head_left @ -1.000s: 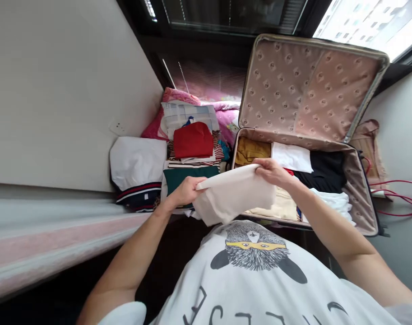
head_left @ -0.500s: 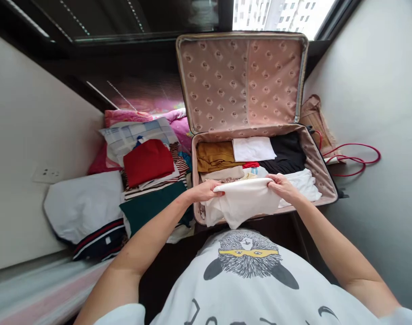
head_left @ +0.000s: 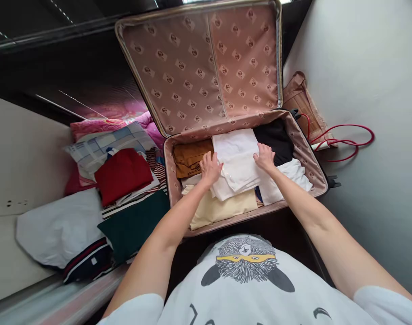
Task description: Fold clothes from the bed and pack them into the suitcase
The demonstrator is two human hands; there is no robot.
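An open suitcase (head_left: 312, 174) with a patterned pink lining lies in front of me, packed with folded clothes. A folded white garment (head_left: 238, 174) rests on top of the pile in its middle. My left hand (head_left: 210, 169) lies flat on the garment's left edge with fingers spread. My right hand (head_left: 265, 157) presses flat on its right edge. Around it sit a mustard garment (head_left: 188, 155), a black one (head_left: 276, 137), a cream one (head_left: 219, 210) and another white one (head_left: 293, 174).
A heap of folded clothes lies left of the suitcase: a red piece (head_left: 122, 174), a dark green piece (head_left: 134, 225), a white pillow-like bundle (head_left: 62, 228) and pink bedding (head_left: 100, 126). A brown bag (head_left: 302, 101) and a red cord (head_left: 348, 142) lie right of the case by the wall.
Both hands carried the folded white garment forward from above the suitcase's near edge and laid it on the clothes inside. The fingers went from pinching its top edge to lying flat.
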